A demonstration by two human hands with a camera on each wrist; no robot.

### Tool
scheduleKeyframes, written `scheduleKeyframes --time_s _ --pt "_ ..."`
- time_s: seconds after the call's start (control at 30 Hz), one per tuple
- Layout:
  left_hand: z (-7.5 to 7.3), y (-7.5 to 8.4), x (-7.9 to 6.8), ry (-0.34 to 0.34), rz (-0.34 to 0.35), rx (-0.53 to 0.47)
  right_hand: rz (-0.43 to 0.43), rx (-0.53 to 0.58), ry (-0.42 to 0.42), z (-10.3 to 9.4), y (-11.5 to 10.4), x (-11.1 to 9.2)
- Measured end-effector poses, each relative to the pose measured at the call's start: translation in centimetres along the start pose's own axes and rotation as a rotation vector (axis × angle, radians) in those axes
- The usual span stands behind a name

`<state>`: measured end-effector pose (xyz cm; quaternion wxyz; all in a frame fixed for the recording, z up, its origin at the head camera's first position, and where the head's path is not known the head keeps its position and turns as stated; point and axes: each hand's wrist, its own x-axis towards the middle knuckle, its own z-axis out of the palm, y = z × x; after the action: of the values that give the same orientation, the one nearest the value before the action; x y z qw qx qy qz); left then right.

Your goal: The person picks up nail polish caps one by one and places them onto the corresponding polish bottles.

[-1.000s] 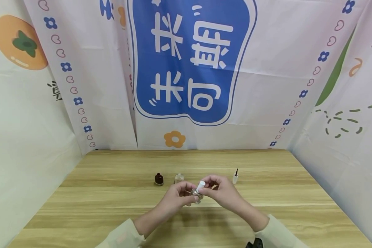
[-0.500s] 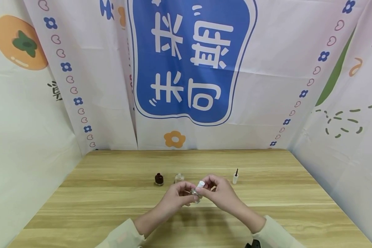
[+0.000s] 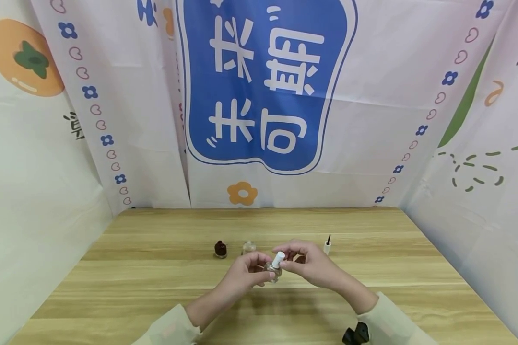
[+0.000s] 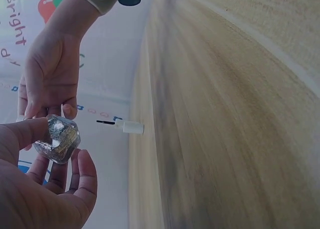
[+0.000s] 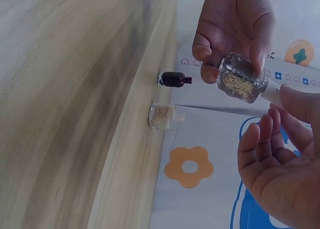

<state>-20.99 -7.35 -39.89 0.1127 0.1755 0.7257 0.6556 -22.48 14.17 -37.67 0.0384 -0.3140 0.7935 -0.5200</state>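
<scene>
Between its thumb and fingers my left hand (image 3: 245, 274) grips a clear glass nail polish bottle (image 3: 273, 272), tilted above the table. Gold glitter shows inside the bottle (image 5: 241, 83) in the right wrist view. A white cap (image 3: 278, 259) sits on its neck. My right hand (image 3: 314, 265) holds this cap at its side, with the thumb (image 5: 300, 103) against it; the other fingers are loosely bent. In the left wrist view the faceted base of the bottle (image 4: 61, 140) faces the camera and the cap is mostly hidden.
Uncapped on the wooden table (image 3: 164, 268) stand a dark red nail polish bottle (image 3: 220, 249) and a pale one (image 3: 248, 247), partly behind my left hand. A white cap with its black brush upward (image 3: 327, 247) stands at the right. Printed cloth (image 3: 362, 143) hangs behind.
My right hand has turned slightly around the cap; its index finger has moved over toward the far side and the thumb has slid back. The left hand keeps the bottle nearly still.
</scene>
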Motion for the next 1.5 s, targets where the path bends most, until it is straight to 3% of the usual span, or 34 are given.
scheduleKeyframes --time_s 0.27,0.73,1.0,1.5 --pt "0.0 -0.1 0.0 -0.002 -0.007 -0.002 0.030 0.002 0.018 0.2 0.0 -0.2" --pt "-0.1 -0.1 -0.1 -0.008 -0.016 0.009 0.091 -0.035 0.155 1.6 0.0 -0.2" --pt "0.1 -0.1 0.0 -0.012 -0.015 0.011 0.106 -0.040 0.186 1.8 -0.1 -0.3" --pt "-0.1 0.3 0.2 -0.009 -0.009 -0.011 0.076 0.106 0.009 -0.4 0.1 0.0"
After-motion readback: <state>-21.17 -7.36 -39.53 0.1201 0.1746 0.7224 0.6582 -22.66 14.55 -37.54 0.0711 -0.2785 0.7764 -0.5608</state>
